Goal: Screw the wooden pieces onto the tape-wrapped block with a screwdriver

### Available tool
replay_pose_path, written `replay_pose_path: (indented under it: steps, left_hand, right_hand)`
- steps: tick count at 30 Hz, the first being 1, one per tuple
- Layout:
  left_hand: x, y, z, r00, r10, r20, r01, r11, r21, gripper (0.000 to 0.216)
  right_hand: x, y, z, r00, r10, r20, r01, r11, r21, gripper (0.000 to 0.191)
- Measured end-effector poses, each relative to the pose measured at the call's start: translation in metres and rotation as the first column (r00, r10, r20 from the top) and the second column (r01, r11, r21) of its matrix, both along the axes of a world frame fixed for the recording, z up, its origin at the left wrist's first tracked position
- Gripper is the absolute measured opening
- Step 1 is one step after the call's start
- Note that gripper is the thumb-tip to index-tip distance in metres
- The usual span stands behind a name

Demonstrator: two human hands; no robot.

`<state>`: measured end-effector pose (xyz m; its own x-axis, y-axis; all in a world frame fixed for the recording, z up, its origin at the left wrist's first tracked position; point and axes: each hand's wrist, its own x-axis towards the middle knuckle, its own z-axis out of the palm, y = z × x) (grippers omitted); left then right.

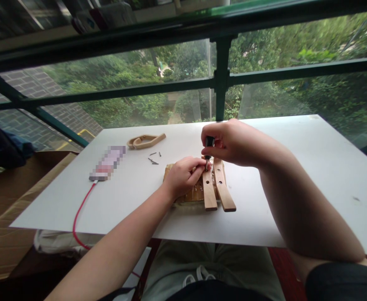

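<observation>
My right hand (230,142) is wrapped round the black handle of a screwdriver (210,141), which points straight down. Its tip meets the far part of a light wooden strip (210,195) with a hole in it. Close against the tip, the thumb and fingers of my left hand (185,177) are pinched together; whatever is between them is hidden. Just to the right lies a second, slightly bent wooden piece (226,196) with two metal-lined holes. Both wooden parts rest on a block wrapped in shiny brown tape (191,196), partly covered by my left hand.
On the white table (133,200), several small screws (153,161) lie left of the block. Behind them is a bent wooden frame (147,142). A blurred-out phone-like object (109,161) with a red cable (79,209) lies farther left. A cardboard box (14,188) stands beside the table; windows are behind.
</observation>
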<state>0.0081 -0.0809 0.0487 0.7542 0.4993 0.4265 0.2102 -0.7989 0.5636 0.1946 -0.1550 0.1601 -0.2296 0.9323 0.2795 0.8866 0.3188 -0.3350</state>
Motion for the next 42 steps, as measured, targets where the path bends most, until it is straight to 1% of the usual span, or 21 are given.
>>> replay_pose_path:
  steps: [5, 9, 11, 14, 17, 20, 25, 33, 42]
  left_hand:
    - [0.0, -0.002, 0.001, 0.999, 0.043, -0.014, -0.043, 0.999, -0.015, 0.019]
    - [0.0, 0.0, -0.001, 0.998, 0.056, 0.009, -0.056, 0.998, -0.025, 0.018]
    - [-0.001, 0.001, -0.002, 0.997, 0.077, 0.006, -0.077, 0.997, 0.008, 0.018]
    - [-0.002, 0.002, -0.003, 0.994, 0.11, 0.007, -0.11, 0.991, 0.072, 0.018]
    - [-0.002, 0.001, -0.003, 0.995, 0.095, 0.009, -0.095, 0.993, 0.069, 0.018]
    - [-0.001, 0.0, -0.002, 0.997, 0.076, 0.012, -0.077, 0.996, 0.051, 0.019]
    - [0.0, 0.0, -0.003, 0.997, 0.082, -0.002, -0.082, 0.995, 0.05, 0.019]
    - [0.001, -0.001, -0.001, 0.997, 0.073, -0.026, -0.069, 0.991, 0.116, 0.018]
    - [0.002, -0.004, 0.001, 0.996, 0.087, -0.003, -0.086, 0.99, 0.112, 0.015]
  right_hand:
    - [0.0, 0.0, -0.001, 1.0, 0.008, -0.004, -0.008, 1.0, -0.004, 0.016]
    - [-0.004, 0.0, -0.002, 1.0, 0.029, 0.006, -0.03, 0.999, 0.012, 0.016]
    - [-0.006, 0.0, -0.003, 0.998, 0.065, 0.001, -0.065, 0.998, 0.008, 0.019]
    - [-0.008, -0.004, -0.002, 0.987, 0.158, -0.036, -0.16, 0.986, -0.044, 0.026]
    - [-0.005, -0.01, 0.0, 0.978, 0.2, -0.062, -0.204, 0.975, -0.083, 0.031]
    - [-0.001, -0.015, 0.003, 0.982, 0.185, -0.045, -0.189, 0.978, -0.09, 0.033]
    - [0.0, -0.014, 0.004, 0.987, 0.161, -0.019, -0.162, 0.982, -0.092, 0.023]
    - [-0.007, -0.009, 0.001, 0.996, 0.081, 0.031, -0.08, 0.996, -0.026, 0.015]
    - [-0.01, -0.007, 0.001, 0.998, 0.049, 0.029, -0.049, 0.999, -0.001, 0.012]
